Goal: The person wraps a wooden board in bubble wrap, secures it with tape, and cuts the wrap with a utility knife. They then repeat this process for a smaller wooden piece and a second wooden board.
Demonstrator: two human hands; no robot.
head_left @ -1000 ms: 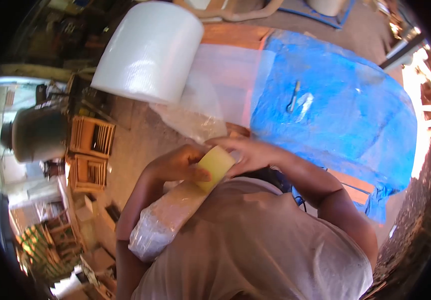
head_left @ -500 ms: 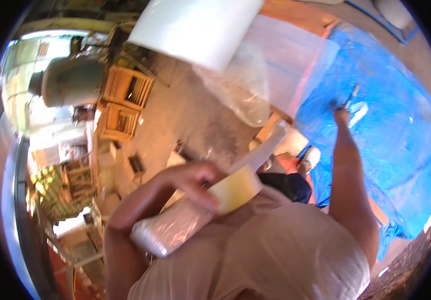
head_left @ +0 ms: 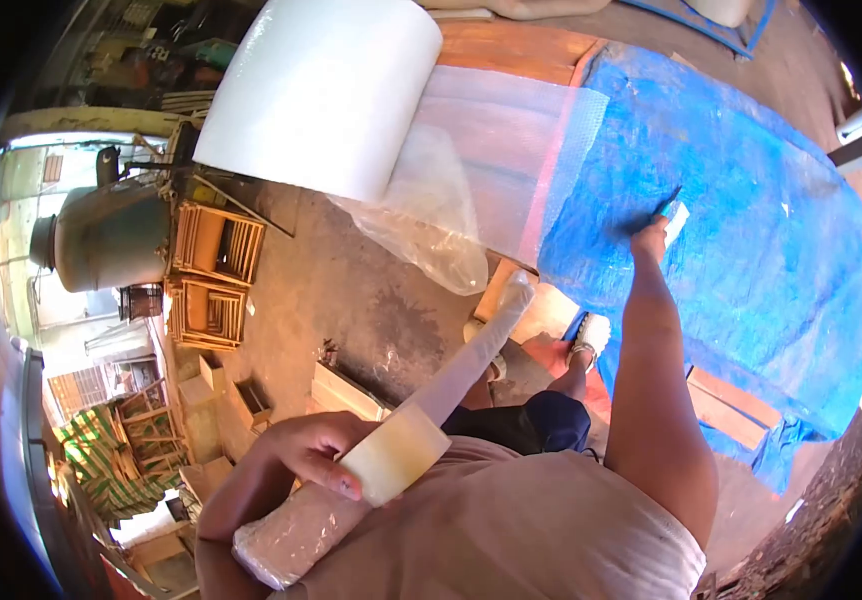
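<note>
My left hand is closed round a wide roll of packing tape against my chest. A loose strip of tape runs from it up towards the table. Under the same forearm lies a bundle wrapped in clear plastic. My right arm reaches out over a blue tarp. There my right hand has its fingers closed round a slim, dark-tipped tool, whose kind I cannot make out. A small white piece shows right beside those fingers.
A big white roll of bubble wrap stands at the upper left, its sheet spread over the table towards the tarp. Clear plastic hangs off the table side. Folded wooden chairs, a large drum and wooden boxes stand left.
The view has swung, so the bubble wrap roll sits lower and further left. The slim tool shows a dark tip where a pale one showed. My left hand keeps the tape roll.
</note>
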